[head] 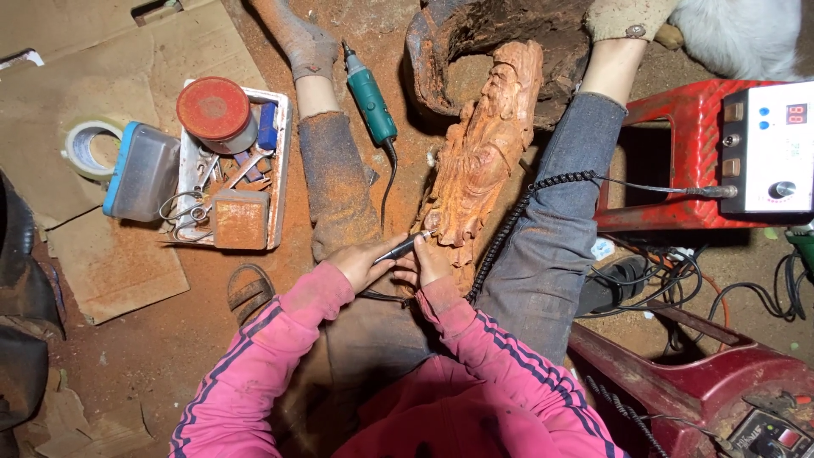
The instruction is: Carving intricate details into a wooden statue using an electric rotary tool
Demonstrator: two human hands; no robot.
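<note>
Left hand (360, 263) closed around a slim pen-like carving tool (403, 248), tip set against the lower part of a reddish wooden figure carving (479, 153). Right hand (428, 265) lies just beside the left, fingers curled against the base of the carving; cannot tell whether it grips the wood or only steadies it.

Carving lies lengthwise between the person's outstretched legs, its head end pointing away toward a hollow piece of wood (458, 42). Black coiled cord (526, 212) runs across the right leg to a white control box (767, 144) on a red plastic stool (670, 161).

Green rotary tool (370, 93) lies on the dusty floor between the left leg and the carving. Further left: tray of small tools (233, 174) with a round red lid (214, 108) on it, a clear plastic box (140, 171) touching its edge, a roll of tape (85, 146) on cardboard (76, 68).
</note>
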